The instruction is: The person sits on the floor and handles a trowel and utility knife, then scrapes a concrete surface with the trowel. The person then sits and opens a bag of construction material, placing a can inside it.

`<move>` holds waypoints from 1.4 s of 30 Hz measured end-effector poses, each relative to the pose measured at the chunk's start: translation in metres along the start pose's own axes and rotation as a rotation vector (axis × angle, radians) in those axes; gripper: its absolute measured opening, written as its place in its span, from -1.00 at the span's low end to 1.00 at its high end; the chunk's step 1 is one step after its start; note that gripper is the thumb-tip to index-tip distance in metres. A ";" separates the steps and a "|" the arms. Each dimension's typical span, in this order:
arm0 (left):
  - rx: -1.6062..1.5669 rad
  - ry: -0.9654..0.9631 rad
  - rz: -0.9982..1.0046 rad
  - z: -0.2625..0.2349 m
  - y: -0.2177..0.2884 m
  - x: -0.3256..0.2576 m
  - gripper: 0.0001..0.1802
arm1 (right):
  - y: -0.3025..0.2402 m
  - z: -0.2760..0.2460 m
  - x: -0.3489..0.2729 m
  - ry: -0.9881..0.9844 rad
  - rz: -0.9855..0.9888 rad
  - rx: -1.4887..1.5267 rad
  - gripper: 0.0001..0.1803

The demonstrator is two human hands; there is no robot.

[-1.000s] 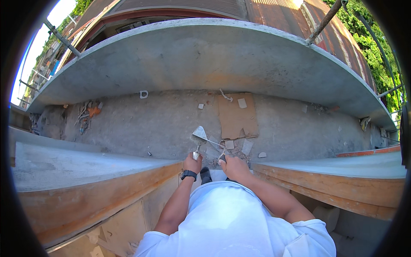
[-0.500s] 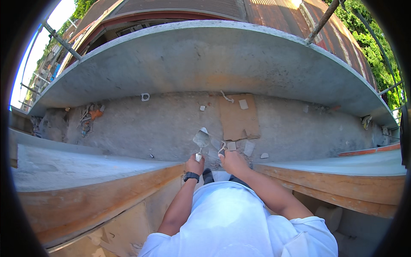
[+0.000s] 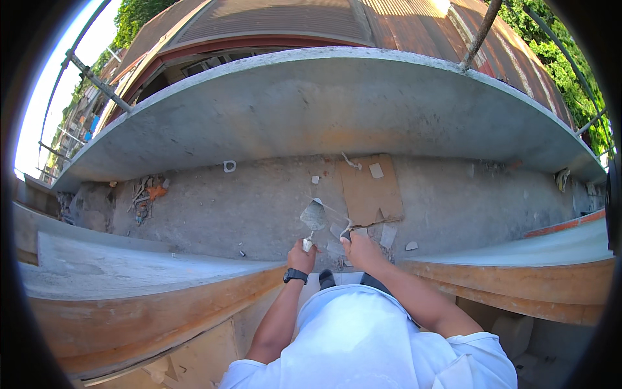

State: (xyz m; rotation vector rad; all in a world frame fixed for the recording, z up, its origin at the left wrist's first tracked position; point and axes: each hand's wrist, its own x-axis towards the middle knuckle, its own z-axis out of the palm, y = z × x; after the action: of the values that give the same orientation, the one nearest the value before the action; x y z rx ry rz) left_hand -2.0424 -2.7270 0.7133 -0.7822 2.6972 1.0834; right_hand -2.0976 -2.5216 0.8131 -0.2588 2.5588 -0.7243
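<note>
My left hand (image 3: pixel 300 258), with a dark watch on its wrist, is closed around the pale handle of a pointing trowel (image 3: pixel 313 216). The trowel's blade points away from me and has grey smears on it. Beside it, my right hand (image 3: pixel 365 251) grips a dark-handled tool (image 3: pixel 347 231) with a pale curved neck. A thin light line runs from this neck toward the trowel blade; its exact kind I cannot make out. Both hands are in front of my body, above the floor and apart from each other.
A flattened piece of cardboard (image 3: pixel 370 191) lies on the concrete floor (image 3: pixel 272 194), among tile scraps (image 3: pixel 388 235). A curved grey parapet (image 3: pixel 311 110) closes off the far side. Wood-edged ledges (image 3: pixel 194 305) flank me. Debris (image 3: pixel 146 194) sits at the left.
The view has tilted, so the floor and parapet sit lower in the picture. The right tool has turned, and its thin line now reaches toward the trowel blade. Both hands keep their grip.
</note>
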 end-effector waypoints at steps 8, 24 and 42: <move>-0.054 0.035 0.068 0.004 -0.002 0.002 -0.50 | 0.006 -0.011 -0.017 -0.040 0.023 0.012 -0.51; -0.102 -0.031 0.092 0.031 0.019 0.015 -0.61 | 0.054 -0.054 -0.003 0.070 0.211 0.105 -0.52; 0.031 -0.056 0.111 0.031 0.020 0.001 -0.60 | 0.053 -0.019 -0.007 -0.032 0.088 0.074 -0.43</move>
State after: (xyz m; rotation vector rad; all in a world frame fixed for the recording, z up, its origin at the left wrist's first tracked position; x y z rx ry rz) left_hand -2.0555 -2.6947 0.7025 -0.5943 2.7320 1.0660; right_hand -2.1037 -2.4664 0.8020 -0.1324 2.4900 -0.7730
